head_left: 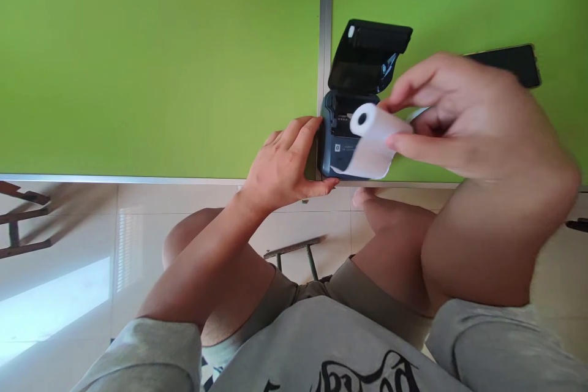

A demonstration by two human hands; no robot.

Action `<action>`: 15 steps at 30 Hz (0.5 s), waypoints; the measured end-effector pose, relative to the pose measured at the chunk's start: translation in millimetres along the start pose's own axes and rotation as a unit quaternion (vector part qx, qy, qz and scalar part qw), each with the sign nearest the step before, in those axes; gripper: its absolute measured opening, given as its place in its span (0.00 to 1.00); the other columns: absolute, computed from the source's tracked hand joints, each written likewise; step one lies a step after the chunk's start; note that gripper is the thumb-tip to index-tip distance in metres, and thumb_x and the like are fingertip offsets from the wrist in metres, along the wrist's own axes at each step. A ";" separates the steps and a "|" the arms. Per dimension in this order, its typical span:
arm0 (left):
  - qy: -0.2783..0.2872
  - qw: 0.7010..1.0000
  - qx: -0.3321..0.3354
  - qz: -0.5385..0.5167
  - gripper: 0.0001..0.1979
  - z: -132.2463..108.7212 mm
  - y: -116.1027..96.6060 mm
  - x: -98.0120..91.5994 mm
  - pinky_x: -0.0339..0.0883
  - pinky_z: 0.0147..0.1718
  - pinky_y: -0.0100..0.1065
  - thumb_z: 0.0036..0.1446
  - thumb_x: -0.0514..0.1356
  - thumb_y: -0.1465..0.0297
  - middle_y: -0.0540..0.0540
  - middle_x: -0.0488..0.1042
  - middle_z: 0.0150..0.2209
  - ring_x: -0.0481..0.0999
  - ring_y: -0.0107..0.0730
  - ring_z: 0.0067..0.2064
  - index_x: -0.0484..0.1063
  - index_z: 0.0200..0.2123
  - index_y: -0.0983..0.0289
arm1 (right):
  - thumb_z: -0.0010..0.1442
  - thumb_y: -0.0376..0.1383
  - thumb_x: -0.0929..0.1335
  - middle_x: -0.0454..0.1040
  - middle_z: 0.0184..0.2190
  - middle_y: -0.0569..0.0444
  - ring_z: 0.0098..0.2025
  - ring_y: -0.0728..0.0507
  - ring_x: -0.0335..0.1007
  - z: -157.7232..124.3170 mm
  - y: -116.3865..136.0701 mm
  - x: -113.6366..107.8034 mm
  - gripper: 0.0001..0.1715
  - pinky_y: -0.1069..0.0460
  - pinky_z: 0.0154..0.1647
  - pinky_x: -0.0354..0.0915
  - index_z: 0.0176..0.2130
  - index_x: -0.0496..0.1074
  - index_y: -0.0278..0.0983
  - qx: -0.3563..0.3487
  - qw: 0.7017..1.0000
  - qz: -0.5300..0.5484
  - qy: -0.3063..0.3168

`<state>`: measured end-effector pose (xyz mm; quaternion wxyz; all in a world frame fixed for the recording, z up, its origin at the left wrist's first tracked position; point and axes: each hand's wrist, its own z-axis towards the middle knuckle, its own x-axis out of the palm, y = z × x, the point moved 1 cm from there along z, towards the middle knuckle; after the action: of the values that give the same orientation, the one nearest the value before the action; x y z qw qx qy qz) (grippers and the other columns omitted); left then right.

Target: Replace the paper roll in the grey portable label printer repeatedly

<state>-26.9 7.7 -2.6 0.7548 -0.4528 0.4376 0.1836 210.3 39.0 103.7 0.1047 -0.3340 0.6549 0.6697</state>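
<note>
A small dark printer (327,147) lies at the table's front edge, its black lid (367,55) swung up and back. My left hand (287,162) rests against the printer's left side and front corner, fingers bent around it. Between the thumb and fingers of my right hand (441,116) is a white paper roll (374,125), tilted over the right part of the open compartment. A loose strip of paper hangs from the roll across the printer's front.
A black phone (514,64) lies on the green table (184,61) behind my right hand. A grey metal strip (326,12) runs between the table's two halves. Below the edge are my legs and a stool (294,248) on the tiled floor.
</note>
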 end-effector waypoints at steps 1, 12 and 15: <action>0.000 1.000 -0.001 -0.004 0.51 0.4 0.7 -0.2 0.72 0.59 0.51 0.58 0.57 0.34 0.70 0.71 0.65 0.76 0.58 0.63 0.61 0.69 0.68 | 0.49 0.39 0.79 0.80 0.37 0.57 0.25 0.46 0.65 -3.6 -3.6 -3.3 0.18 0.46 0.23 0.59 0.39 0.74 0.48 -0.018 0.996 0.069 -0.045; -0.011 1.000 -0.018 0.010 0.51 4.3 2.5 1.1 0.74 0.56 0.53 0.54 0.59 0.32 0.68 0.73 0.61 0.77 0.59 0.59 0.62 0.67 0.62 | 0.55 0.61 0.62 0.76 0.47 0.45 0.27 0.42 0.60 -39.8 -125.5 -46.3 0.25 0.42 0.25 0.50 0.42 0.75 0.52 0.113 0.897 0.180 -0.387; -0.007 1.000 -0.022 0.020 0.52 4.4 2.5 -0.1 0.73 0.56 0.54 0.53 0.58 0.31 0.68 0.73 0.60 0.77 0.59 0.57 0.61 0.68 0.63 | 0.52 0.51 0.71 0.72 0.35 0.52 0.24 0.46 0.57 -32.4 -148.7 -38.3 0.15 0.46 0.23 0.51 0.37 0.67 0.49 0.132 0.856 0.160 -0.472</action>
<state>-26.4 12.7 -3.0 0.7440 -0.4592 0.4368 0.2117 335.2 37.5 8.7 0.3359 0.1493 0.6537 0.6615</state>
